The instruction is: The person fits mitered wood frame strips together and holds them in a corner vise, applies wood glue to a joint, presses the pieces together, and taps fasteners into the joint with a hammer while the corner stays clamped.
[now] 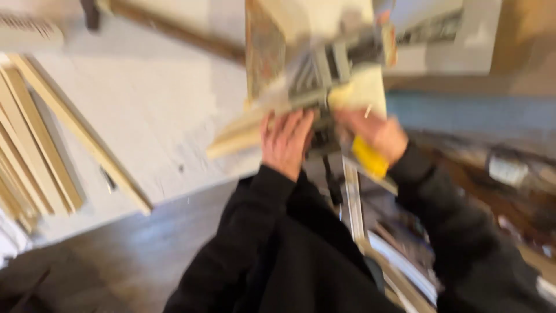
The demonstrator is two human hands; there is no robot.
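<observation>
Left hand [286, 142] lies flat, fingers spread, on a wood strip [243, 136] beside the saw [324, 75]; right hand [373, 136] grips something yellow [369, 156], too blurred to name.

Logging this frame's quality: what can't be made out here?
Head view:
- Grey tool: motion blur hides its kind.
- Right hand: its grip on the yellow part is smeared.
- Left hand: fingers blurred against the pale wood strip.
- Stacked wood strips: cut off by the left edge.

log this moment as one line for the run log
left hand: flat on pale wood strip | right hand: on yellow-handled tool | grey saw: ahead | view: blurred
</observation>
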